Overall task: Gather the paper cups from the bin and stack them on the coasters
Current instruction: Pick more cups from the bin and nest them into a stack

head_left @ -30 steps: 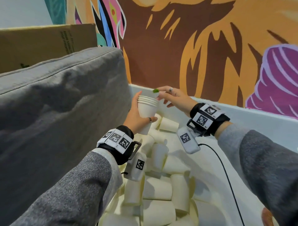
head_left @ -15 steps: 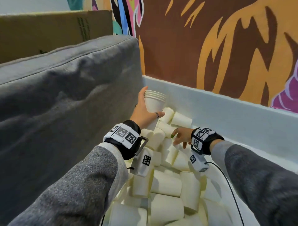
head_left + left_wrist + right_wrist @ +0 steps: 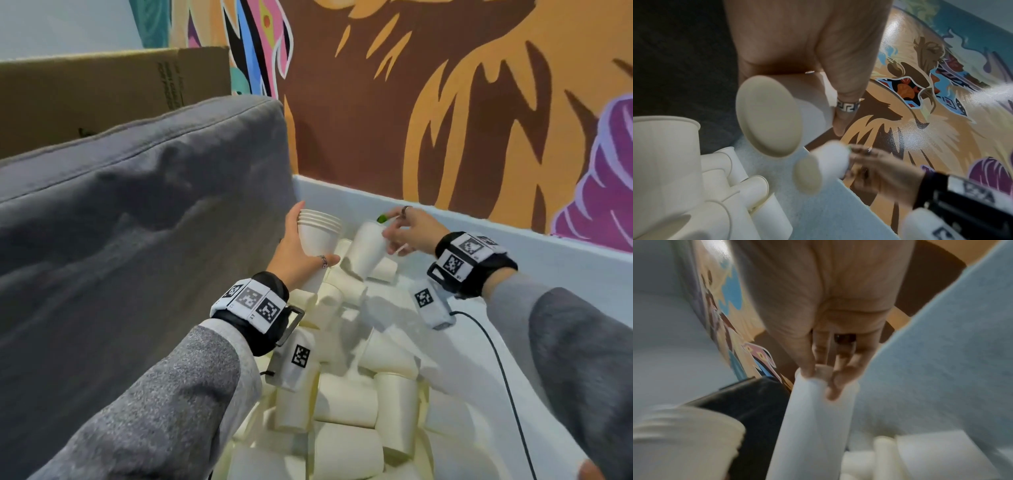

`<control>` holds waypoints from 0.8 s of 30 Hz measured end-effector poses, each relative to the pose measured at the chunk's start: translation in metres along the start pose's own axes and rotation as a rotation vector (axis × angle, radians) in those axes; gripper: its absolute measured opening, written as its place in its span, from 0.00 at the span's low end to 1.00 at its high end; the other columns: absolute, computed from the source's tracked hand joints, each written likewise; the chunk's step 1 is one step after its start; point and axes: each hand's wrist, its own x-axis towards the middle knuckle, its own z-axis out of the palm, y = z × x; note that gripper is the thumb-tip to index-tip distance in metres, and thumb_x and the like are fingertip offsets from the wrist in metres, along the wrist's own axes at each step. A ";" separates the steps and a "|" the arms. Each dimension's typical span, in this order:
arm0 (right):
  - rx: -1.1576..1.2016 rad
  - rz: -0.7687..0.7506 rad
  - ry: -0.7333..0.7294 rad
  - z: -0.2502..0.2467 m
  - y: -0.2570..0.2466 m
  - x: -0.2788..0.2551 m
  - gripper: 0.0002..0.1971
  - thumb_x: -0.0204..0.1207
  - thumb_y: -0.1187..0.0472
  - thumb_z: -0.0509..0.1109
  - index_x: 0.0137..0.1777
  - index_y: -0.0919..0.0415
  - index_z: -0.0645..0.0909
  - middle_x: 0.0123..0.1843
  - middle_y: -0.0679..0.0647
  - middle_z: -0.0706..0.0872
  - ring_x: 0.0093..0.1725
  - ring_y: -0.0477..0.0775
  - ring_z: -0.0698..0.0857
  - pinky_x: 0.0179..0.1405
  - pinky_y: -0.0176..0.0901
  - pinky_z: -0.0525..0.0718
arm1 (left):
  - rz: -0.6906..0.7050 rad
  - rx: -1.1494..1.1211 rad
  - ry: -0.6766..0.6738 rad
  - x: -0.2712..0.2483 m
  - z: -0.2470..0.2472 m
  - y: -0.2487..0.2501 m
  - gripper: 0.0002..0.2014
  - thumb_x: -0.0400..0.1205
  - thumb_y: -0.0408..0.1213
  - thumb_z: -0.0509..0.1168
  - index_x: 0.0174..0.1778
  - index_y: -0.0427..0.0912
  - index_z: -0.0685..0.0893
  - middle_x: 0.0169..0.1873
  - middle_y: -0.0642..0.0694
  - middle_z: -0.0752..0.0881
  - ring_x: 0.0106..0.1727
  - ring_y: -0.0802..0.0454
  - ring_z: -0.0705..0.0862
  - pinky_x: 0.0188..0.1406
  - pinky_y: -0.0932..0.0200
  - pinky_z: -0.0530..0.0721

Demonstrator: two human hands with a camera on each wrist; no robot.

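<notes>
My left hand grips a nested stack of white paper cups, upright above the bin; its round base shows in the left wrist view. My right hand pinches the rim of a single paper cup just right of the stack, tilted with its base pointing down and left. That cup hangs from thumb and fingers in the right wrist view. Several loose cups lie jumbled in the white bin. No coasters are in view.
A grey cushion stands along the bin's left side, with a cardboard box behind it. A painted mural wall rises behind the bin. A black cable runs from my right wrist device.
My right hand was down among the loose cups half a second ago; it has risen with one cup pinched and moved toward the stack. The left hand keeps its stack in place.
</notes>
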 end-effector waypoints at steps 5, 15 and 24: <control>0.054 -0.319 0.385 -0.016 -0.046 -0.010 0.07 0.81 0.66 0.63 0.54 0.55 0.73 0.37 0.50 0.83 0.34 0.51 0.86 0.31 0.41 0.85 | 0.005 0.004 -0.045 0.000 0.004 0.005 0.52 0.69 0.30 0.79 0.81 0.53 0.51 0.62 0.48 0.73 0.59 0.46 0.80 0.64 0.43 0.80; -0.067 -0.506 0.119 0.024 -0.068 -0.040 0.06 0.81 0.64 0.64 0.54 0.52 0.74 0.39 0.47 0.86 0.30 0.51 0.82 0.37 0.37 0.81 | 0.093 -0.041 -0.085 -0.002 0.008 0.022 0.53 0.69 0.30 0.78 0.81 0.52 0.49 0.65 0.51 0.70 0.65 0.49 0.76 0.68 0.44 0.77; -0.160 -0.217 0.118 0.023 -0.026 -0.039 0.09 0.82 0.54 0.62 0.56 0.58 0.72 0.54 0.54 0.83 0.29 0.48 0.81 0.31 0.35 0.77 | 0.091 -0.070 -0.056 -0.008 0.000 0.015 0.44 0.69 0.29 0.78 0.74 0.53 0.59 0.52 0.51 0.75 0.53 0.44 0.82 0.56 0.45 0.84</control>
